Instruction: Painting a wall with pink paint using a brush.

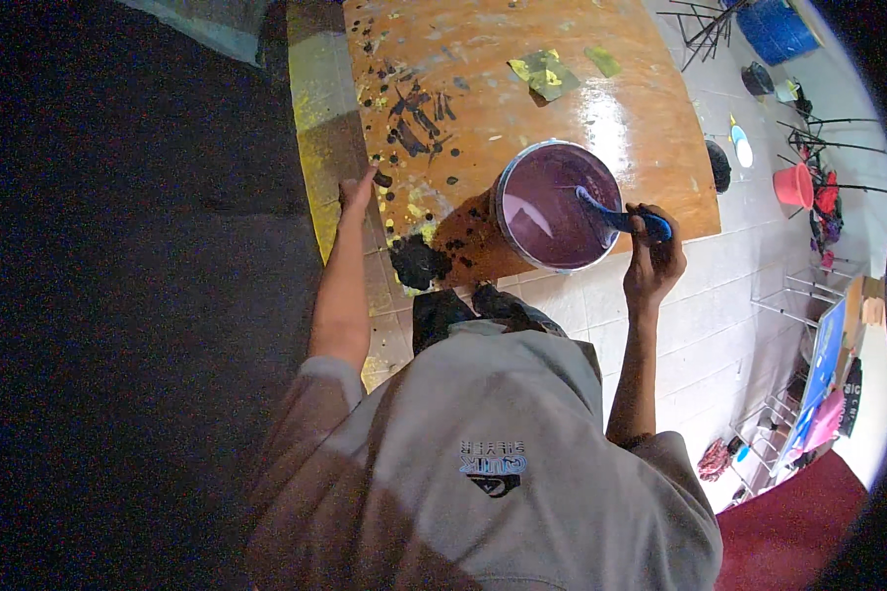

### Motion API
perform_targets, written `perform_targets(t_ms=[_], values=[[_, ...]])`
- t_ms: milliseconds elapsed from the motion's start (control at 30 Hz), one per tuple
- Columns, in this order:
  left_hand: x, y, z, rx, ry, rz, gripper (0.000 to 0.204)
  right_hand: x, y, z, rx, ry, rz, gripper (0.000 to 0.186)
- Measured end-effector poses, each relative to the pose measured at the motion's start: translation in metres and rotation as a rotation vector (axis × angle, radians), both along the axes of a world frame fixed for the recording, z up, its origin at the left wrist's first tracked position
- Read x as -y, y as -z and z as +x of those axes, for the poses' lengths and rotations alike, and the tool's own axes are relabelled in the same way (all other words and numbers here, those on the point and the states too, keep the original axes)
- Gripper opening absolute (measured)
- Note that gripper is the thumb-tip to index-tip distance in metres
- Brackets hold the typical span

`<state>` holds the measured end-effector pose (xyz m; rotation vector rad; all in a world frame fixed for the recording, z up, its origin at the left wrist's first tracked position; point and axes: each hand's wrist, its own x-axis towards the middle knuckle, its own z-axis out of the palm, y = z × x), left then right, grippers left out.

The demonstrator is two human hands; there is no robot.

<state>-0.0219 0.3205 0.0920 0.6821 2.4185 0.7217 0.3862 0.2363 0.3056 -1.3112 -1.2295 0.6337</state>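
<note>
My right hand (pixel 655 261) is closed around the blue handle of a tool (pixel 611 216). The tool's far end dips into purple liquid that looks like paint, so its kind is hidden. A round bucket (pixel 504 225) with a pale rim holds this liquid and stands at the near edge of an orange-brown wooden tabletop (pixel 522 113). At the tabletop's left side, my left hand (pixel 357 191) rests by the edge, its thumb stretched out and no held thing visible. Black and yellow paint stains (pixel 419 261) lie between that hand and the bucket.
Green, yellow-spotted scraps (pixel 545 75) lie on the tabletop's far part. On the white tiled floor to the right stand a pink-red bucket (pixel 793 185), a blue drum (pixel 774 32) and metal racks (pixel 788 295). Dark fabric or shadow fills the left side.
</note>
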Motion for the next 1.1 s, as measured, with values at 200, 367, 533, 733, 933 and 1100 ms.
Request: perform_targets(t_ms=[200, 367, 533, 733, 933, 1100], values=[[-0.001, -0.027, 0.007, 0.138, 0.034, -0.055, 0.069, -0.002, -0.008, -0.003, -0.002, -0.016, 0.023, 0.017], [0.004, -0.001, -0.005, 0.421, -0.08, -0.219, 0.069, -0.004, -0.015, -0.007, -0.017, -0.048, 0.046, 0.018], [0.044, 0.017, -0.001, 0.597, -0.058, -0.192, 0.079, 0.003, -0.031, -0.015, -0.176, 0.084, 0.151, 0.016], [0.09, 0.044, -0.017, 0.672, 0.045, -0.159, 0.085, 0.004, -0.028, -0.019, 0.104, -0.053, 0.132, 0.017], [0.168, 0.092, -0.041, 0.678, -0.037, -0.21, 0.063, 0.004, -0.028, -0.025, -0.005, -0.095, 0.232, 0.015], [0.244, 0.067, -0.032, 0.684, -0.326, -0.173, 0.047, 0.011, -0.019, -0.025, -0.042, -0.05, 0.224, 0.017]])
